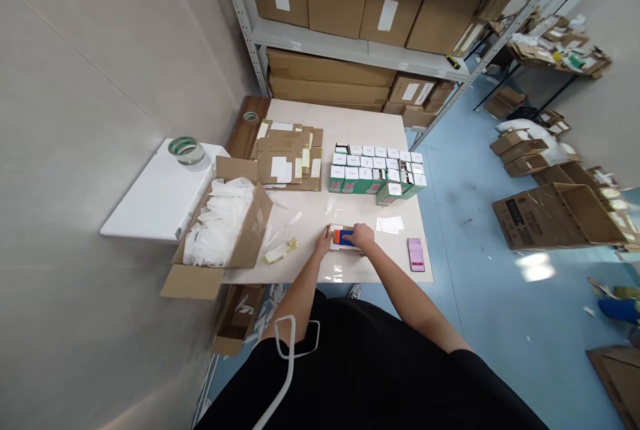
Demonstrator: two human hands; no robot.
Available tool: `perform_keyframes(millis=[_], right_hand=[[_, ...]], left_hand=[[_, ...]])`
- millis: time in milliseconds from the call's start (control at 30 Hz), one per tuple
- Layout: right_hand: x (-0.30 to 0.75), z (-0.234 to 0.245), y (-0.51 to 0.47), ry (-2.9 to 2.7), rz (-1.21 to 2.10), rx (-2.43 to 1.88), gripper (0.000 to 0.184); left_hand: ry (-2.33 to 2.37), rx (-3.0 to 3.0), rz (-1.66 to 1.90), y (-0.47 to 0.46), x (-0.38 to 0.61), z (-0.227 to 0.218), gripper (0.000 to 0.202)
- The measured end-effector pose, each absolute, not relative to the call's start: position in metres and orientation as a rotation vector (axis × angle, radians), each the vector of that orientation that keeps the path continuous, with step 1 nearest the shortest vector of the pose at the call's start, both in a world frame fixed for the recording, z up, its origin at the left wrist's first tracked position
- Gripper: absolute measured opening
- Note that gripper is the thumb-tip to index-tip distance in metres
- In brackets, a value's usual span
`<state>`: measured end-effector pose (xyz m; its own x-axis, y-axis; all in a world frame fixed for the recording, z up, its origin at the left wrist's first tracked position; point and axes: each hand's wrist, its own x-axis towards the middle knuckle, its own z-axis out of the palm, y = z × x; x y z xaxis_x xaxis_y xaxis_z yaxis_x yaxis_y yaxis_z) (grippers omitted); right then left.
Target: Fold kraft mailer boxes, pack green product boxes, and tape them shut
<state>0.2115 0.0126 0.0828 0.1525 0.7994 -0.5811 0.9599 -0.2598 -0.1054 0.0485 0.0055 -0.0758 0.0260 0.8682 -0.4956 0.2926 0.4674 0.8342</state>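
In the head view, a small cardboard box [339, 247] with a white top lies near the front edge of the table. My left hand [324, 241] grips its left end, fingers closed. Closed over a blue-and-orange hand tool [345, 237], my right hand [362, 237] holds it against the top of the box. The tool's exact kind is too small to make out. White paper slips [389, 225] lie to the right of this hand, and a phone with a pink screen [415, 255] is farther right. Behind the hands stand rows of green-and-white boxes [365, 179], some with open tops.
An open carton of white packets [261, 220] stands at the left. Flattened cardboard [287, 143] is stacked at the back left, and crumpled tape [281, 251] lies left of my hands. A tape roll [186, 150] sits on the white board. Metal shelving [320, 41] rises behind the table.
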Motion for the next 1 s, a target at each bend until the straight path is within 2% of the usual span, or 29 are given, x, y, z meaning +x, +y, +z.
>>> perform_keyframes(millis=[333,667,833,1000], right_hand=[[0.246,0.077,0.008,1.647,-0.803,2.127,0.062],[0.305,0.069,-0.013,1.602,-0.812,2.203,0.052],[0.333,0.074,-0.014,1.594,-0.810,2.211,0.060],[0.379,0.072,-0.029,1.532,-0.812,2.249,0.057]], left_hand=[[1.499,1.104,0.530,-0.003,0.086,-0.093,0.060],[1.539,1.097,0.456,-0.001,0.085,-0.095,0.057],[1.581,1.115,0.425,0.000,0.082,-0.092,0.061],[1.590,1.146,0.437,0.001,0.080,-0.095,0.061]])
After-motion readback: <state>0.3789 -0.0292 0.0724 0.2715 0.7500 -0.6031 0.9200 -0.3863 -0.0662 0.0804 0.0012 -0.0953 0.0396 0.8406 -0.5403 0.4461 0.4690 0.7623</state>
